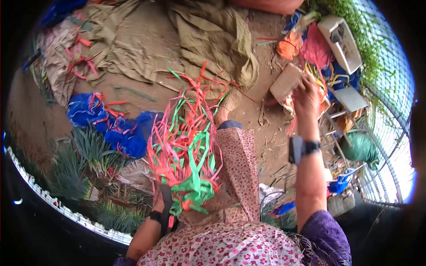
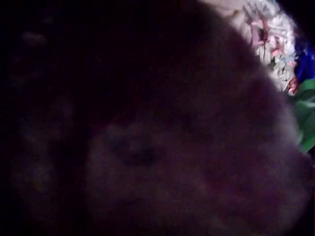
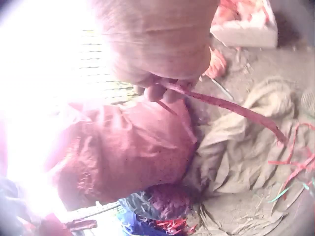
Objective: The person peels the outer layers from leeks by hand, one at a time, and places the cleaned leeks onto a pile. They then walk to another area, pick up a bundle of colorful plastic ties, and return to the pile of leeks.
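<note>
In the head view, a tangled bundle of red, pink and green strips (image 1: 195, 133) lies over the lap, with a green clump at its near end. My left hand (image 1: 158, 200) is at the left of that clump, its fingers hidden; the left wrist view is mostly dark, with a green strip (image 2: 306, 118) at its right edge. My right hand (image 1: 307, 99) is out to the right, above a pale box (image 1: 284, 83). In the right wrist view, the curled fingers of my right hand (image 3: 160, 54) pinch a reddish-pink strip (image 3: 236, 108) that trails to the right.
Crumpled olive cloth (image 1: 213, 40) lies on the dirt ground ahead. Blue netting (image 1: 126, 135) and leafy green plants (image 1: 91, 150) are at the left. At the right are a white container (image 1: 353, 57), a small metal-framed stool (image 1: 350, 97) and a mesh fence (image 1: 390, 119).
</note>
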The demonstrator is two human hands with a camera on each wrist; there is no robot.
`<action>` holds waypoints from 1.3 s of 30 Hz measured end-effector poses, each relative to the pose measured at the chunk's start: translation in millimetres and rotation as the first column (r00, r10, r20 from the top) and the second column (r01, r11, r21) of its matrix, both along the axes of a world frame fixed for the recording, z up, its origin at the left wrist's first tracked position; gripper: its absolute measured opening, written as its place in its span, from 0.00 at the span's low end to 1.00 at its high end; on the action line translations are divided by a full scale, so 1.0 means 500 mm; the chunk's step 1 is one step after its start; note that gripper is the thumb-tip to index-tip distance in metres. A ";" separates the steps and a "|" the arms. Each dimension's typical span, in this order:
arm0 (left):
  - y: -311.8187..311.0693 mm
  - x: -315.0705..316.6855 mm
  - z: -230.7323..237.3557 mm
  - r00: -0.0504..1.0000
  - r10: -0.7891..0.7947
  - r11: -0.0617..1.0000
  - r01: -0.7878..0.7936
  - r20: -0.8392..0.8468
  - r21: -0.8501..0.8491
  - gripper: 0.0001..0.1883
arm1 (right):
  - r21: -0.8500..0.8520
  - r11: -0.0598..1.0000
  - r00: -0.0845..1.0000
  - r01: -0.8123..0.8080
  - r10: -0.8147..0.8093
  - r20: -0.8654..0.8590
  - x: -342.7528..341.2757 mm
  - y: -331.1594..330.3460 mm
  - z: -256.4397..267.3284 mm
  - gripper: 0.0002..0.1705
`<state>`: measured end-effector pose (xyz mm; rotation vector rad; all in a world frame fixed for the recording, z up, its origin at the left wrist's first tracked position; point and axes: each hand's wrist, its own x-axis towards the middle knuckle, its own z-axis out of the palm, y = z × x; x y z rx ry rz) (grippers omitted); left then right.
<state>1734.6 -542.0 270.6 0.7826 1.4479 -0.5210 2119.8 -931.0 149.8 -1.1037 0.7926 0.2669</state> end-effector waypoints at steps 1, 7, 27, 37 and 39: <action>0.000 -0.005 0.013 0.998 0.039 0.999 -0.040 0.041 0.014 0.21 | 0.068 0.993 0.990 -0.093 0.085 0.116 -0.021 -0.066 0.059 0.19; 0.085 -0.069 0.127 0.886 0.302 0.924 -0.363 0.351 0.122 0.21 | -0.523 0.852 0.992 0.031 -0.091 -0.089 -0.101 -0.291 0.353 0.16; -0.057 -0.937 0.474 0.295 0.334 0.084 -0.955 0.895 0.284 0.20 | -0.610 0.517 0.774 -0.601 0.567 -0.282 -0.132 0.032 0.473 0.10; -0.315 -1.131 0.560 -0.138 0.431 -0.438 -0.896 0.892 0.073 0.20 | -0.517 0.094 0.207 -0.851 0.964 -0.166 -0.359 0.674 0.398 0.13; -0.360 -1.189 0.500 -0.093 0.393 -0.384 -0.920 0.915 0.072 0.22 | -0.513 0.000 0.114 -0.858 0.975 -0.191 -0.436 0.757 0.453 0.14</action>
